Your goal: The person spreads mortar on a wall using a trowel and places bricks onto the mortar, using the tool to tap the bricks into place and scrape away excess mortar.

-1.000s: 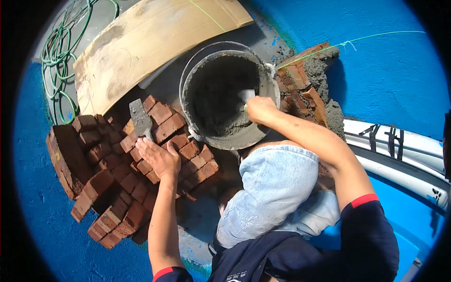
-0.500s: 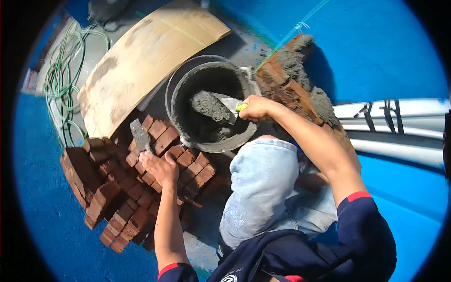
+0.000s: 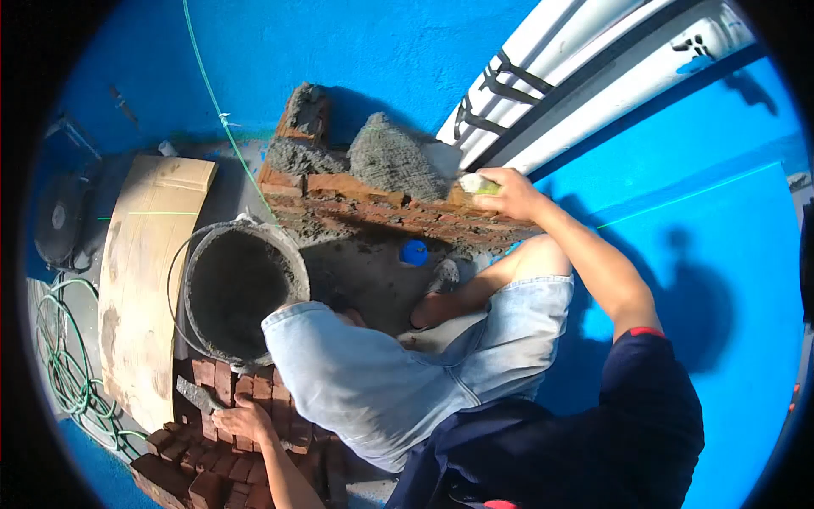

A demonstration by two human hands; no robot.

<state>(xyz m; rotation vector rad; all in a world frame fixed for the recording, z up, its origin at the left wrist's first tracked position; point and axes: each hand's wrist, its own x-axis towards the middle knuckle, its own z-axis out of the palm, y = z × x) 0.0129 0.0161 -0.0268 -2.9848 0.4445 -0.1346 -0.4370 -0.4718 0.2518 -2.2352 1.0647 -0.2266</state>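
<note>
My right hand [image 3: 511,195] is closed around the yellow-green handle of a trowel [image 3: 481,183] over a low brick wall [image 3: 365,188]. Beside the trowel's pale, blurred blade sits a heap of grey mortar [image 3: 386,157] on top of the wall. Lower left, my left hand [image 3: 244,422] lies over stacked red bricks [image 3: 273,403], fingers stretched out. Its fingertips meet one end of a flat grey piece [image 3: 197,394], whose kind I cannot make out. Between the bricks and the wall stands a mortar-smeared bucket [image 3: 298,265], dark inside.
A cardboard sheet [image 3: 146,280] lies left of the bucket, beside a coiled green hose [image 3: 64,365]. White pipes bound with black straps [image 3: 555,93] rest beyond the wall. A green string [image 3: 203,72] runs down to the wall. A blue round object [image 3: 414,252] lies near my foot.
My right hand and trowel have moved from inside the bucket to the wall top, where a mortar heap now sits. The view has turned right. My left hand stays over the bricks.
</note>
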